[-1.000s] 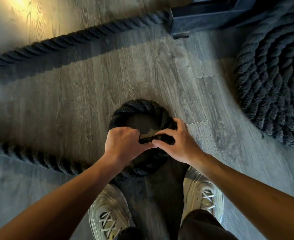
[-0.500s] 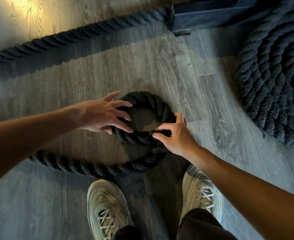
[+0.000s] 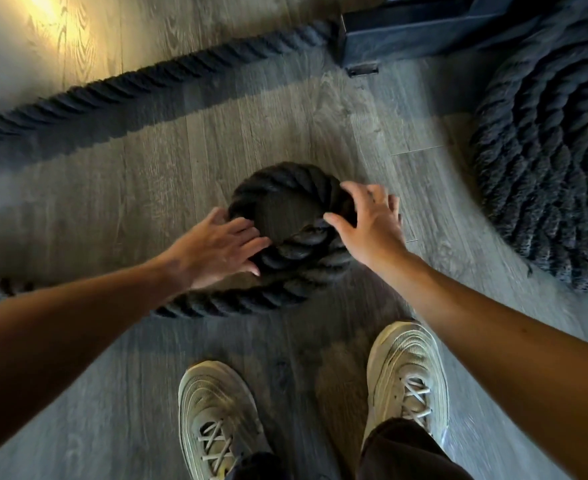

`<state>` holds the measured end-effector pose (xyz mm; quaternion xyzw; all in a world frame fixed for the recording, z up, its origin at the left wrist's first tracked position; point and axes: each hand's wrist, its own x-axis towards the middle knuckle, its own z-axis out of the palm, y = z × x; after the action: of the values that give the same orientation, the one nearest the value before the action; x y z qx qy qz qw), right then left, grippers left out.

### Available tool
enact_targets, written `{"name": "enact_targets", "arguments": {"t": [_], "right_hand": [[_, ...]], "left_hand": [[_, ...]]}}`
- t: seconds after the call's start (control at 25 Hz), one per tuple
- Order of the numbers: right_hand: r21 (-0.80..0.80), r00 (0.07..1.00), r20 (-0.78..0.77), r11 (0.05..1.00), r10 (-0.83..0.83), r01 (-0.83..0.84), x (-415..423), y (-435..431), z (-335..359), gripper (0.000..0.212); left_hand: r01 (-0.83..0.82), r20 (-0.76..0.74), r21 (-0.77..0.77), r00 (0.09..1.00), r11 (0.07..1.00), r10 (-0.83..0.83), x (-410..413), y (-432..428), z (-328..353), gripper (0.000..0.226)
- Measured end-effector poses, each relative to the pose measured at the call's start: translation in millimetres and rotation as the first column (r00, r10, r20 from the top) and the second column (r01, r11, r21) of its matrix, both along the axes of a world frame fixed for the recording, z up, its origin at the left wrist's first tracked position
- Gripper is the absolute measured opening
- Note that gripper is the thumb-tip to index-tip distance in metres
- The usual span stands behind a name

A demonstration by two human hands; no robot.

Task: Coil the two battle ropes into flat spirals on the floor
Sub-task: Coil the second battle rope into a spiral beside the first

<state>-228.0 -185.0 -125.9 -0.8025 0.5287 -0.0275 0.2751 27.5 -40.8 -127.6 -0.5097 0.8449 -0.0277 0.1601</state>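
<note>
A thick black battle rope (image 3: 285,188) forms one small ring on the grey wood floor, with bare floor showing in its middle. Its tail runs out from under the ring toward the left edge. My left hand (image 3: 216,247) lies with straight fingers on the ring's near left side. Over the ring's right side my right hand (image 3: 368,223) has its fingers spread and touches the rope. A second black rope (image 3: 555,161) lies at the right as a wide flat spiral of several turns.
A straight run of rope (image 3: 140,84) crosses the floor at the back from the left edge to a dark metal frame base (image 3: 406,32). My two pale sneakers (image 3: 216,417) stand just behind the small ring. Sunlight falls on the floor at the top left.
My right hand has let go of its pinch on the rope end and moved to the ring's right side. My left hand has slid lower on the ring. The loop looks tighter.
</note>
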Motion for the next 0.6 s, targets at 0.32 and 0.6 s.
{"name": "enact_targets", "arguments": {"t": [0.32,0.6], "right_hand": [[0.274,0.952,-0.159,0.915,-0.262,0.297,0,52,2,0.127],[0.198,0.962,-0.139,0.946,-0.234,0.258,-1,45,-6,0.121]], "left_hand": [[-0.442,-0.302,-0.009,0.856,0.897,0.419,-128,30,-6,0.050],[-0.210,-0.401,0.080,0.888,0.974,0.225,-98,19,-4,0.061]]}}
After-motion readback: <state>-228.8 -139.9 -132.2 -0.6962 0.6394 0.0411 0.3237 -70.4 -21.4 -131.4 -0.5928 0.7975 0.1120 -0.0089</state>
